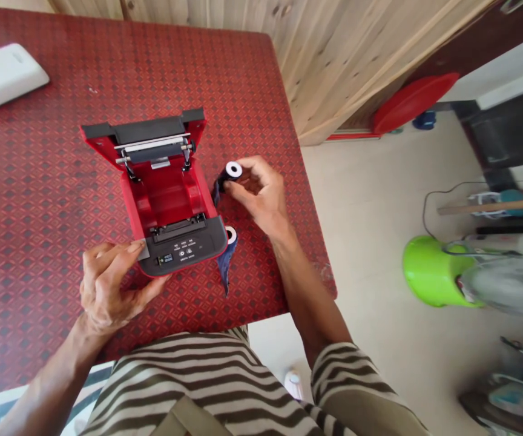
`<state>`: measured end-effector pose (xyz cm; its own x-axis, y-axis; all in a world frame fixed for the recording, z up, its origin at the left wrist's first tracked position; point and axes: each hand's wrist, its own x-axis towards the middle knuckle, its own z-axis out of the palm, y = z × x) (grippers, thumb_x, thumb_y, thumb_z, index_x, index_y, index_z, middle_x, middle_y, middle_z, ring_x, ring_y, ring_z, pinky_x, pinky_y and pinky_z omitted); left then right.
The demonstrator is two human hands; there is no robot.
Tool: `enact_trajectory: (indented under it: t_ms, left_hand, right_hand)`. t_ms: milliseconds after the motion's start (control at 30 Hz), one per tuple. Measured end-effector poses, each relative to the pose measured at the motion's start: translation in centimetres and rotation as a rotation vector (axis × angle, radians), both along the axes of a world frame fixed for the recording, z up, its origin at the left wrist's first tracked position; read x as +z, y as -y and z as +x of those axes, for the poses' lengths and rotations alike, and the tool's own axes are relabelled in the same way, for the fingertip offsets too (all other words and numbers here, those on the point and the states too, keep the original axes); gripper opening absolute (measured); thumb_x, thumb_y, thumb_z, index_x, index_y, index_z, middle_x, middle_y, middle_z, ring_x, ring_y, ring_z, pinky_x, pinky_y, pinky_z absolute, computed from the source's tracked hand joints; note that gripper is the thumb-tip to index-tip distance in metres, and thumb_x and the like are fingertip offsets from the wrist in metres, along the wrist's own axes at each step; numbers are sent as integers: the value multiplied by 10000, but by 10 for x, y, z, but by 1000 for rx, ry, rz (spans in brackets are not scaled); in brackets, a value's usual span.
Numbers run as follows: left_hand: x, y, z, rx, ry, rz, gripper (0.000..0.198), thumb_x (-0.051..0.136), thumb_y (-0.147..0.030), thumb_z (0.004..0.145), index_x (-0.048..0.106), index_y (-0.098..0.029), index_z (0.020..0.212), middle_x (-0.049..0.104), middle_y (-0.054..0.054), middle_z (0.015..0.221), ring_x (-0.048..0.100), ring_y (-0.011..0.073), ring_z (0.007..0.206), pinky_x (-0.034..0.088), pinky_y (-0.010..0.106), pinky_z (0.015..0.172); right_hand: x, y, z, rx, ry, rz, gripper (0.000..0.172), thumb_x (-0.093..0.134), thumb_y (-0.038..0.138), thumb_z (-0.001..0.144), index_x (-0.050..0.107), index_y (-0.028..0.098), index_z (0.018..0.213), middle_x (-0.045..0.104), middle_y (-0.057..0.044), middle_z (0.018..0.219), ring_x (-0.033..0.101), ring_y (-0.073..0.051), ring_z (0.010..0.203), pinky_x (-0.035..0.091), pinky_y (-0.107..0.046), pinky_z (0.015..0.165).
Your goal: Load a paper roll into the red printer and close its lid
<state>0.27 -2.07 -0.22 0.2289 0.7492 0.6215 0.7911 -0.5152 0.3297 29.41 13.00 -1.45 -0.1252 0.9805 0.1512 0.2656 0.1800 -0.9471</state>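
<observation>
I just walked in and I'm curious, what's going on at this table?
Somebody's left hand holds the near left corner of a red-and-black machine, whose lid stands open. Their right hand pinches a dark roll beside it. A second roll, its loose end trailing, sits by the machine's right side.

Top (pixel 175 366): one, which bore bands of dark olive-brown and off-white. Right sleeve (pixel 341 366): short, ended near the elbow, was striped in the same two colours, with a plain olive section (pixel 361 402) adjoining. Lower front: a plain olive-tan piece (pixel 191 419) showed angled edges. Left hand (pixel 109 287), right hand (pixel 261 194): both were bare, as were the forearms (pixel 311 290).
</observation>
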Motion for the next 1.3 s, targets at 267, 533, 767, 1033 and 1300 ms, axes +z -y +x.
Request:
enact_trajectory:
  t_ms: [267,533,767,1033,1300]
  left_hand:
    - [-2,0,-1,23,21,-29,791,928,-329,825,542,-340,1515,754,44,1074,735,246,936,658,460,845]
    - [0,-1,-2,0,-14,-50,848,914,-353,837,474,-370,1562,732,58,1080,726,263,921,659,456,814]
    - [2,-1,7,27,-29,24,896,909,-321,849,440,-355,1612,741,66,1125,735,256,970,664,441,837]
    - [4,2,11,45,-34,61,825,869,-295,890,453,-284,1602,752,69,1176,748,246,1017,663,417,878]
    - [-2,-3,6,-20,6,111,867,933,-314,828,492,-234,1570,785,92,1127,762,235,916,629,401,827]
  right_hand:
    - [-7,5,0,101,198,-35,302,763,324,892,652,261,1166,765,-5,986,665,-171,780,555,-333,714]
    - [16,62,44,175,339,-137,286,730,183,894,777,259,1165,795,-37,1043,689,-191,796,592,-386,781]
    - [9,91,20,206,231,-110,262,743,167,931,790,256,1174,814,-47,1140,734,-219,1005,583,-410,934]
    - [93,79,14,268,385,256,390,751,199,995,711,315,1365,786,-54,1279,725,-274,1156,530,-543,1114]
    - [104,34,-73,554,945,504,234,540,52,1061,750,149,1099,765,-114,1048,665,-275,1061,579,-417,901]
